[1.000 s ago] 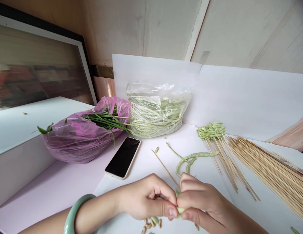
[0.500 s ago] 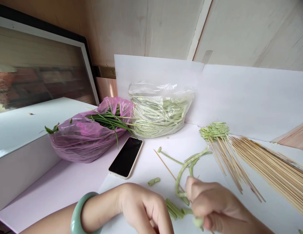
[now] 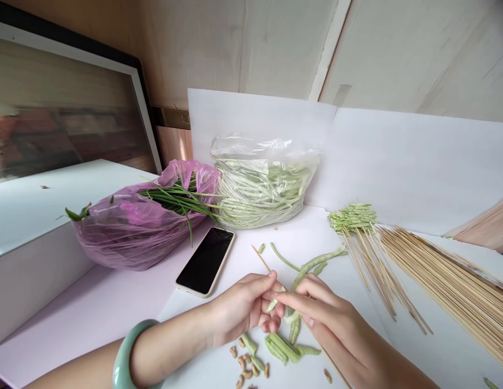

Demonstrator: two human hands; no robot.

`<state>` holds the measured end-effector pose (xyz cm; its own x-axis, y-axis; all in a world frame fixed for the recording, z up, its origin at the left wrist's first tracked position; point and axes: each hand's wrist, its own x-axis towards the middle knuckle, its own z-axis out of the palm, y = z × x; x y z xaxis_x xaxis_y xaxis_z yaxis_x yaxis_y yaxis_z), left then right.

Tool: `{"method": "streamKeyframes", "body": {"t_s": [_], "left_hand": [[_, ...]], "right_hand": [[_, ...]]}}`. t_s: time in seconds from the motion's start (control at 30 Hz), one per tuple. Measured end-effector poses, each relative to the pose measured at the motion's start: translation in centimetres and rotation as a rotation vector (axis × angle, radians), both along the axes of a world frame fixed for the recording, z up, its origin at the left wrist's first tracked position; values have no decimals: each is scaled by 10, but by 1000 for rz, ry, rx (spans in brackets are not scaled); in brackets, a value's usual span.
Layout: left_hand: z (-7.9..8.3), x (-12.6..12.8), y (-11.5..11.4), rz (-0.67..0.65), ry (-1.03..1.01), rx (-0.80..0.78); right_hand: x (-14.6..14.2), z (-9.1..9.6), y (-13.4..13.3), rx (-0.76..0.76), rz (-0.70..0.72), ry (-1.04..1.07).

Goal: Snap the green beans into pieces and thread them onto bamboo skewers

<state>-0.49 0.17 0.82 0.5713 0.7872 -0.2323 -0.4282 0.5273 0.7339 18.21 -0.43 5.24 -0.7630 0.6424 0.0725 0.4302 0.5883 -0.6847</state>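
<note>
My left hand [image 3: 251, 308] is turned palm up, with its fingers curled around a small green bean piece [image 3: 272, 304]. My right hand [image 3: 336, 324] reaches across from the right, its index finger stretched to touch that piece and its thumb held apart. Below both hands a thin wooden skewer [image 3: 260, 256] runs diagonally, partly covered. Long green beans [image 3: 322, 258] curve behind my right hand. Cut bean pieces [image 3: 283, 347] lie in front of the hands, beside several brown bean seeds [image 3: 246, 373]. A green bangle [image 3: 127, 351] circles my left wrist.
A phone [image 3: 205, 262] lies left of the beans. Behind it sit a purple bag [image 3: 125, 232] with green stalks and a clear bag [image 3: 261, 189] of long beans. Bean-loaded skewers [image 3: 352, 217] and a pile of bare skewers [image 3: 437, 281] lie at right.
My left hand has turned palm up and moved away from the front, uncovering the seeds. My right hand has gone from a closed grip to an extended index finger, meeting the left.
</note>
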Motion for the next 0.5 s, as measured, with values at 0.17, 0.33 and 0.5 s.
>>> {"method": "streamKeyframes", "body": {"t_s": [0.17, 0.33, 0.5], "left_hand": [[8, 0, -2, -24, 56, 25], [10, -2, -2, -79, 121, 73], [11, -5, -3, -162, 271, 163]], "right_hand": [[-3, -10, 0, 114, 47, -68], [-2, -21, 1, 121, -104, 43], [-2, -31, 4, 256, -190, 72]]}}
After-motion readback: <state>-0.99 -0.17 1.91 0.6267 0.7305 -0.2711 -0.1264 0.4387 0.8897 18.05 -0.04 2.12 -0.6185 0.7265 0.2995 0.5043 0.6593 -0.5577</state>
